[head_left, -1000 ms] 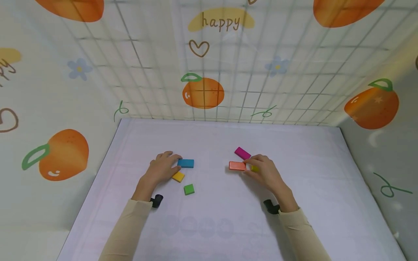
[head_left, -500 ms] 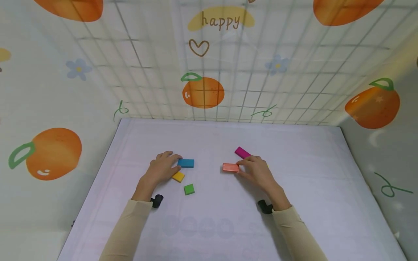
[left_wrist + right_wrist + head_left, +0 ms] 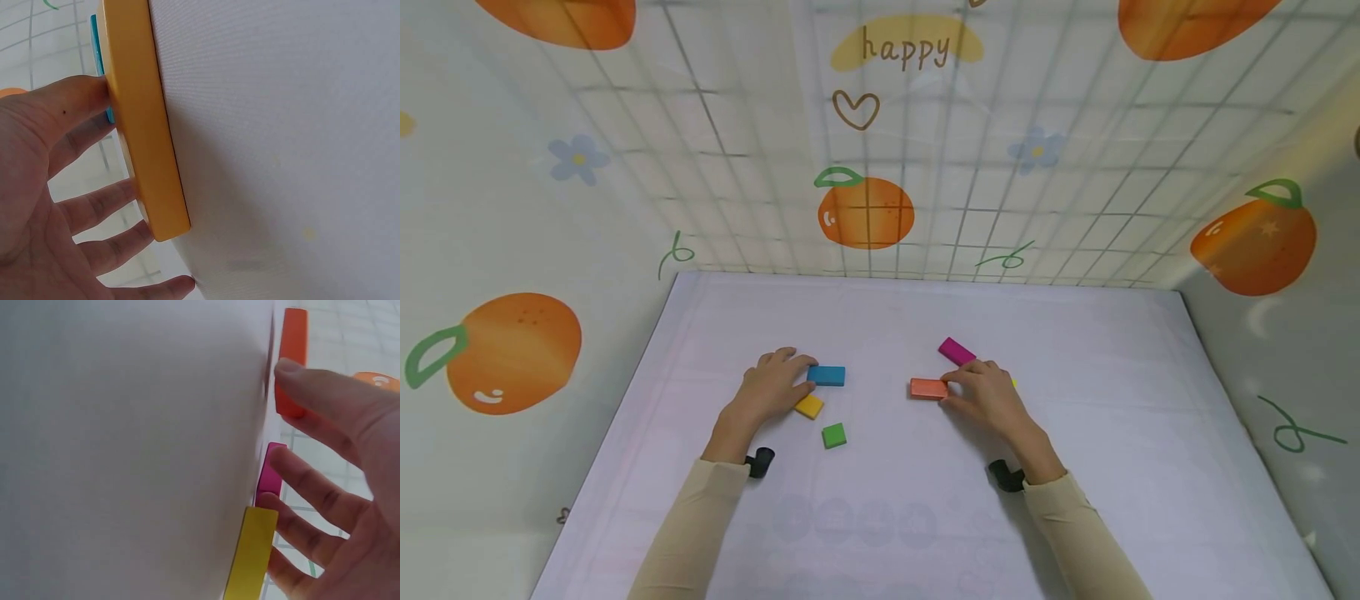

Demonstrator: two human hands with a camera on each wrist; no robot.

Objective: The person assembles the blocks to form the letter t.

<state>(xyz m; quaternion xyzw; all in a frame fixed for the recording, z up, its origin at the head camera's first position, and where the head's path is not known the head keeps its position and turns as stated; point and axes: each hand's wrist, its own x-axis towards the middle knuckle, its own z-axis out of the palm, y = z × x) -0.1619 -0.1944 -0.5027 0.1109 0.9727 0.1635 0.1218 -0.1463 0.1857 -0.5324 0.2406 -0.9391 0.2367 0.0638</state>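
Pinched by its right end between thumb and forefinger of the right hand [image 3: 991, 396]: the red-orange block [image 3: 927, 389], with its free end toward the left. Not possible to tell if touching the white table [image 3: 880, 508] or just above it. On the same hand, other fingers slightly bent and apart from each other, near the magenta block [image 3: 957, 351] and the bright yellow block [image 3: 252, 553], this last one mostly covered by the hand in the head view.

Between thumb and forefinger of the left hand [image 3: 767, 387], also gripped by one end: the blue block [image 3: 827, 376], with its free end toward the right. Just below the left thumb, the dark yellow block [image 3: 809, 407], lying aslant. Nearer to the person, the green block [image 3: 834, 435], apart from the fingers.

Between blue and red-orange, a wide gap, both almost in one line. At the left wrist, a small black camera [image 3: 762, 462]; at the right wrist, a second black camera [image 3: 1006, 476]. Farther out, beige sleeves [image 3: 688, 533]. Behind the table, a pale wall [image 3: 760, 208] with grid lines, printed oranges [image 3: 867, 213] and the word "happy" [image 3: 907, 52].
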